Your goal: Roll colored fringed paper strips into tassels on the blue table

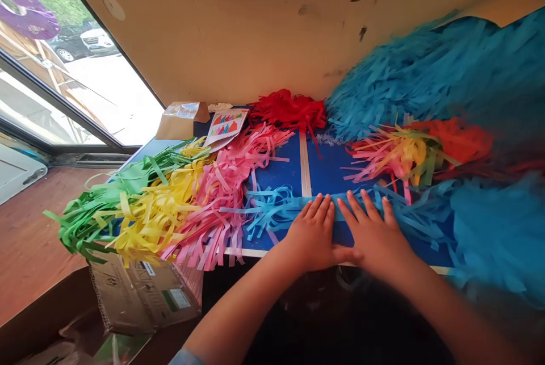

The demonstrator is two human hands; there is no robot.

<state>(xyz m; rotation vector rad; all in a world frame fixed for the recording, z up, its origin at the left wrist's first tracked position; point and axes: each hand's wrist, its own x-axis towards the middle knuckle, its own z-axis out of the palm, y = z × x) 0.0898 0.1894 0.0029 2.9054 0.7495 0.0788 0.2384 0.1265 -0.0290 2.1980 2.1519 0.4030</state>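
My left hand (313,234) and my right hand (372,231) lie flat side by side, fingers stretched out, pressing on a strip of light-blue fringed paper (272,209) near the front edge of a blue table (279,172). Their thumbs almost touch. Neither hand grips anything. Left of my hands lie piles of pink fringe (225,194), yellow fringe (159,206) and green fringe (110,200), hanging over the table's edge.
A big heap of blue fringe (430,75) fills the right side, with red fringe (289,109) and a mixed-colour bundle (400,152) behind my hands. A brown box (181,121) and a printed card (225,125) sit at the back. A cardboard box (140,291) stands below left, by a window (63,70).
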